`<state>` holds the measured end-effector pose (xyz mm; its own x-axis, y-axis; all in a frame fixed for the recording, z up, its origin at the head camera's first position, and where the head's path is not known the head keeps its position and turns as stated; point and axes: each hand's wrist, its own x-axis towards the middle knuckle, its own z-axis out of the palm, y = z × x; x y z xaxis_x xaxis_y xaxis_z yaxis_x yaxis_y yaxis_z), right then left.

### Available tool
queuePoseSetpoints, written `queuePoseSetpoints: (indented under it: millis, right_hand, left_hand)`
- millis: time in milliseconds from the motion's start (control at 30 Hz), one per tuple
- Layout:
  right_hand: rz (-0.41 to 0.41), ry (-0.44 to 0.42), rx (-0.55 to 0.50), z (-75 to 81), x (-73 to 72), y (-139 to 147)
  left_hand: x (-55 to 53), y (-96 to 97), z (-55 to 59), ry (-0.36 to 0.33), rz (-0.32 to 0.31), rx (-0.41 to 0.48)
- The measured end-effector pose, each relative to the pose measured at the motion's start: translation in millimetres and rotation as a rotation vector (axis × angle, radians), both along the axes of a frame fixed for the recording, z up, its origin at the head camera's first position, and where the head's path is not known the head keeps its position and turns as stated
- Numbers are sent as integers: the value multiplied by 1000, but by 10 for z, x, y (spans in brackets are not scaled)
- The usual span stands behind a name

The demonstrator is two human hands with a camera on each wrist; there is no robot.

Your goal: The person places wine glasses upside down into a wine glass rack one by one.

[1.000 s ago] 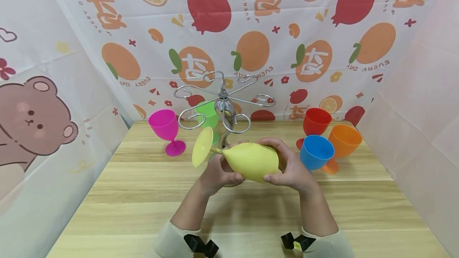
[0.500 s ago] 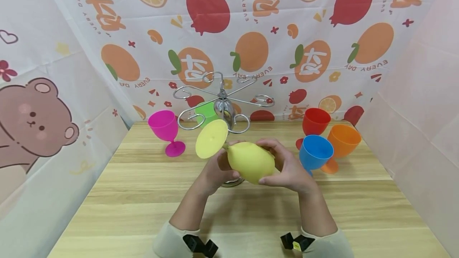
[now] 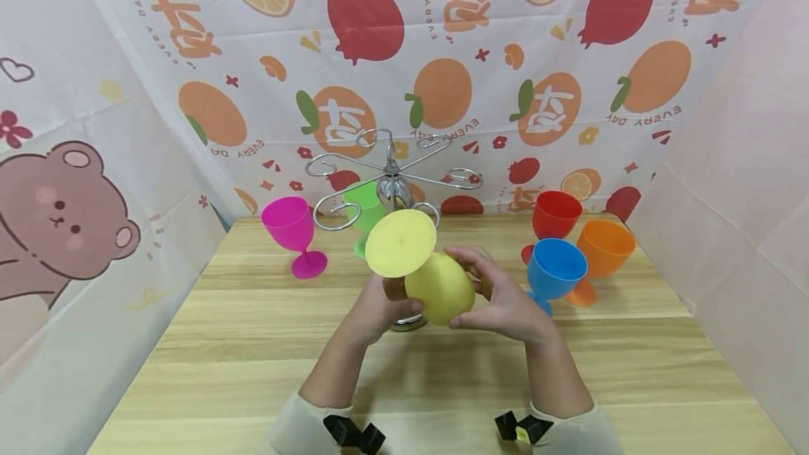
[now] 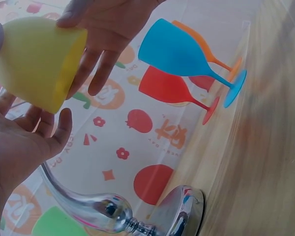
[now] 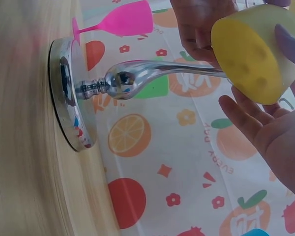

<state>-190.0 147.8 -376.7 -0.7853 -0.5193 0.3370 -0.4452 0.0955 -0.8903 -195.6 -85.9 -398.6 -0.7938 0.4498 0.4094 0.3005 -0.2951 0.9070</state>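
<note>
Head view: both hands hold a yellow goblet point(image 3: 436, 285) above the table point(image 3: 253, 343), just in front of a chrome rack point(image 3: 393, 185). The goblet is turned bowl down, with its round foot facing up and toward the camera. The left hand point(image 3: 378, 307) cups the bowl from the left, fingers curled round it; the right hand point(image 3: 505, 297) grips it from the right, thumb low and fingers over the top. A pink goblet point(image 3: 292, 230) stands to the left of the rack and a green goblet point(image 3: 365, 206) behind it. To the right, close together, stand a red goblet point(image 3: 556, 216), a blue goblet point(image 3: 556, 271) and an orange goblet point(image 3: 603, 251).

Left wrist view: the yellow goblet's bowl point(image 4: 37, 64) lies between the left palm point(image 4: 19, 147) below and the right hand's fingers point(image 4: 101, 59) on its rim. The blue point(image 4: 179, 51), red point(image 4: 169, 88) and orange point(image 4: 206, 46) goblets stand beyond, and the rack's base point(image 4: 182, 211) rests on the table.

Right wrist view: the bowl's open mouth point(image 5: 248, 59) faces the camera, with the right palm point(image 5: 270, 132) beside it and its thumb on the bowl wall. The left hand point(image 5: 201, 27) is behind. The rack's stem point(image 5: 137, 76) and the pink goblet point(image 5: 123, 22) are in view.
</note>
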Motion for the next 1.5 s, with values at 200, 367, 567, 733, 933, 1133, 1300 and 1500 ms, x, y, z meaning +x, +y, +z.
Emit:
queuePoseSetpoints:
  millis: [200, 367, 567, 733, 933, 1133, 1300, 1500]
  right_hand:
    - [0, -15, 19, -1, 8, -23]
    - [-4, -25, 19, -2, 21, -45]
    - [21, -52, 26, 0, 25, -57]
    - [21, -47, 42, -14, 18, -57]
    - [31, -47, 37, -30, 14, -50]
    - [48, -44, -16, -10, 30, -34]
    - [48, -36, -42, 10, 40, -28]
    - [30, -15, -36, 24, 65, -30]
  left_hand:
    - [24, -4, 7, -28, 15, -17]
    - [40, -7, 6, -45, 26, -32]
    - [44, 0, 9, -13, 42, -55]
    - [43, -4, 15, 9, 51, -77]
    - [51, -10, 19, 12, 59, -91]
    - [52, 11, 24, 24, 36, -96]
    - [67, 19, 35, 19, 42, -124]
    - [72, 27, 40, 22, 59, -137]
